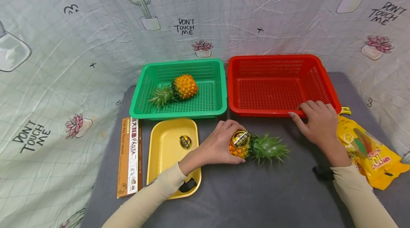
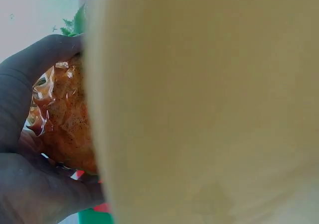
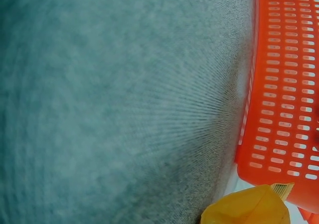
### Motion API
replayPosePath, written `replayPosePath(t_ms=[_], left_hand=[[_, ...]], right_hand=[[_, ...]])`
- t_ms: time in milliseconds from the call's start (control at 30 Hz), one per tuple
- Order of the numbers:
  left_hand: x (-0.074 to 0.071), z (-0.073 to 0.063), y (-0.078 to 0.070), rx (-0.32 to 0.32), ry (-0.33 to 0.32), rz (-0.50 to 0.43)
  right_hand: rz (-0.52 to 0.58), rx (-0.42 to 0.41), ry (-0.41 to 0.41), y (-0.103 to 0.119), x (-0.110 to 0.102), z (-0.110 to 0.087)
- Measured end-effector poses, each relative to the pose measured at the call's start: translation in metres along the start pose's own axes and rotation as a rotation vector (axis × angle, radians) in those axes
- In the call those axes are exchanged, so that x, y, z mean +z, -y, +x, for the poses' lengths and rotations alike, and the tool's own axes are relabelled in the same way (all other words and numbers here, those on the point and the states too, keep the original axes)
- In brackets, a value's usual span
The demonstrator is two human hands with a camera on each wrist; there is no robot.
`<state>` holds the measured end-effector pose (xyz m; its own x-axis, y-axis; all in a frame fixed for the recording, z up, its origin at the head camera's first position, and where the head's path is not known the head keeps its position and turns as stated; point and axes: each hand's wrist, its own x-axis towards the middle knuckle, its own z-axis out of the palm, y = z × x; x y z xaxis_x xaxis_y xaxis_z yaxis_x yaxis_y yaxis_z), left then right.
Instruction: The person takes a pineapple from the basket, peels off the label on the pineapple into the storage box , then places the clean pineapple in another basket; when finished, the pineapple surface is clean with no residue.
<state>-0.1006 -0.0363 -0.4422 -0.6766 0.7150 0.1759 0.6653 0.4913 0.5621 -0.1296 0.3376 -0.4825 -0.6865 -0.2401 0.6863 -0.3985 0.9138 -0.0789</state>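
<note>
In the head view, my left hand (image 1: 221,144) grips a small pineapple (image 1: 241,151) by its fruit end, with a black and gold sticker facing up. Its green crown points right, over the grey table. The left wrist view shows fingers around the wrapped pineapple (image 2: 65,119), while a sleeve hides much of the scene. My right hand (image 1: 320,124) holds the front rim of the red basket (image 1: 269,111) near its right corner, fingers over the edge and thumb in front. A second pineapple (image 1: 185,87) lies in the green basket (image 1: 179,115).
A yellow tray (image 1: 169,131) with a similar sticker stands left of my left hand. Beside it lies a pasta box (image 1: 129,156). Yellow packaging (image 1: 368,149) lies right of my right forearm. Patterned cloth (image 1: 205,14) hangs behind the baskets.
</note>
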Motion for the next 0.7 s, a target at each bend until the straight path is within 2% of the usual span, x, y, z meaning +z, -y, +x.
replayPosePath(t_ms=[233,467,700], left_hand=[[0.011,-0.004,0.005,-0.01,0.017,0.053],[0.016,-0.006,0.007,-0.047,0.059,0.062],[0.018,-0.007,0.008,-0.029,0.043,0.079]], right_hand=[[0.002,-0.001,-0.009,0.0,-0.002,0.001],[-0.002,0.005,-0.018,0.0,-0.003,0.0],[0.01,-0.009,0.007,-0.001,-0.003,0.0]])
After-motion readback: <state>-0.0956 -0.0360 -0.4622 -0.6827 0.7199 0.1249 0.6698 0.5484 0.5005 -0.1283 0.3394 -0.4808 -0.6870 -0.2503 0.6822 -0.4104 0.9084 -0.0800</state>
